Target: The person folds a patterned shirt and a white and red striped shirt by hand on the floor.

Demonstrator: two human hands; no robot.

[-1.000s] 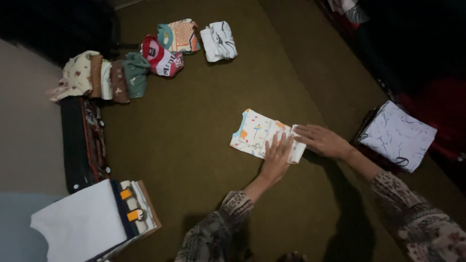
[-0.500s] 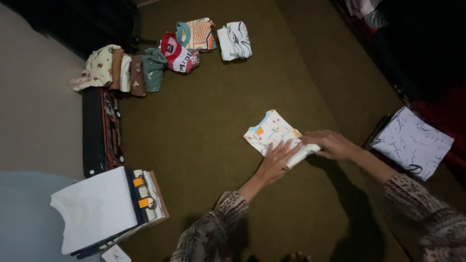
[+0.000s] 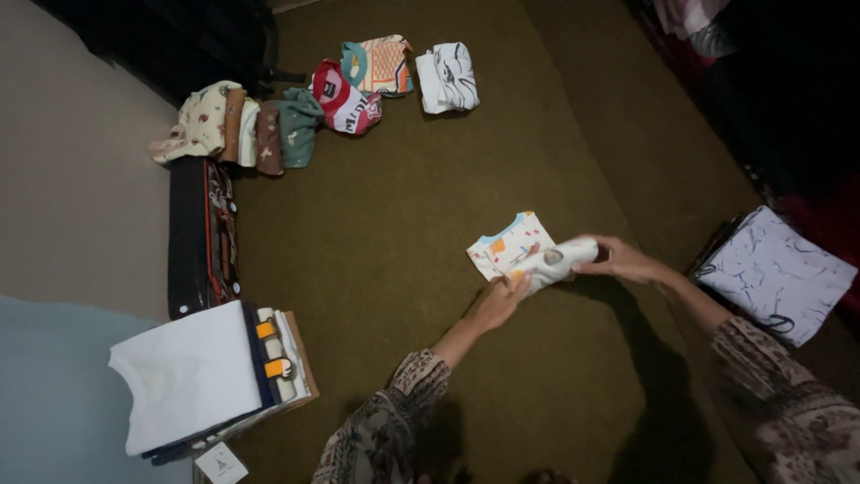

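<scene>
I grip a half-rolled shirt (image 3: 524, 257) in both hands, left (image 3: 498, 303) and right (image 3: 624, 260). Seven rolled garments (image 3: 296, 112) already line the carpet (image 3: 385, 233); this roll remains unfinished.

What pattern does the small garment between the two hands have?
The small garment is white with small multicoloured prints and a light blue neck edge, seen in the head view.

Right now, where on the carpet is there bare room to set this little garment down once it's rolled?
The widest bare carpet lies between the row of rolled clothes, the black case and the small printed garment in the left hand and right hand. More lies below the hands. It is crowded by the folded stack and the white patterned bag.
</scene>
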